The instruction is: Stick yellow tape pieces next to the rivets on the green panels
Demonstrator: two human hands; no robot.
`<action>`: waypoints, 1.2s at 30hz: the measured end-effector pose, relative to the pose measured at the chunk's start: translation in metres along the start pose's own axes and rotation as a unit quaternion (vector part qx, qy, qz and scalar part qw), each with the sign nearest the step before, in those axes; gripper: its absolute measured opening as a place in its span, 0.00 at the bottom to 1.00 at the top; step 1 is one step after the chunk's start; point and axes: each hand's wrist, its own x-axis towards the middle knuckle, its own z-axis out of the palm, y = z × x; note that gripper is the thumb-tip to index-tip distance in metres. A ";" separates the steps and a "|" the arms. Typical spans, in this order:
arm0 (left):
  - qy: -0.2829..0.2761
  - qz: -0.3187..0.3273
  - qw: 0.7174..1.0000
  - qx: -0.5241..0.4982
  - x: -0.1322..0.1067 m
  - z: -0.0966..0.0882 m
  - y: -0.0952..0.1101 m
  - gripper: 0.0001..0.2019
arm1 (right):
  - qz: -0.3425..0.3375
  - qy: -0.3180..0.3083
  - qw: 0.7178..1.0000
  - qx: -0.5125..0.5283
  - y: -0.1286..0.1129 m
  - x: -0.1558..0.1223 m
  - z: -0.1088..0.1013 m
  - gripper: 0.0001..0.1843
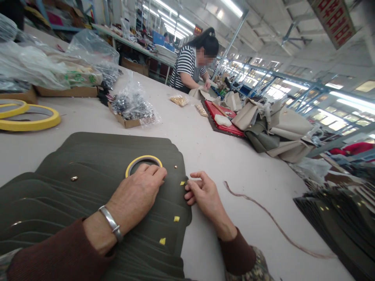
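Pale table (234, 164) runs down a busy workshop. At far left lie two yellow tape rings (29, 119), with plastic bags (43, 66) behind them and a small box (129, 117) of hardware further in. Near the front sits a stack (96, 156) of olive panels. The left hand (134, 195), a bracelet (111, 223) on its wrist, lies flat on the stack, its fingers loose over the near rim of a tape roll (143, 159), not clasping it. The right hand (205, 193) is at the stack's right edge, fingers curled together and touching a yellow tab (182, 182); I cannot tell whether it pinches it. A brown strip (263, 214) trails beyond. Further back a person (190, 62) works by a red mat (222, 117) and beige bags (278, 128).
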 end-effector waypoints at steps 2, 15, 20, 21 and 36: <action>0.001 -0.003 1.000 -0.007 0.001 -0.001 -0.001 0.07 | -0.029 -0.011 0.999 -0.013 0.002 -0.003 -0.001 0.12; -0.011 0.014 0.999 -0.039 0.015 -0.007 -0.008 0.08 | -0.063 -0.038 0.983 -0.168 -0.012 -0.003 0.001 0.08; -0.074 0.034 0.993 -0.085 0.008 -0.009 -0.012 0.11 | -0.048 -0.205 0.954 -0.212 -0.021 -0.013 -0.013 0.08; -0.074 0.041 0.993 -0.087 0.006 -0.010 -0.013 0.12 | -0.057 -0.191 0.959 -0.202 -0.021 -0.012 -0.013 0.08; -0.028 0.117 0.989 -0.090 -0.007 -0.018 -0.009 0.11 | -0.177 0.029 0.978 -0.106 -0.009 0.000 0.006 0.07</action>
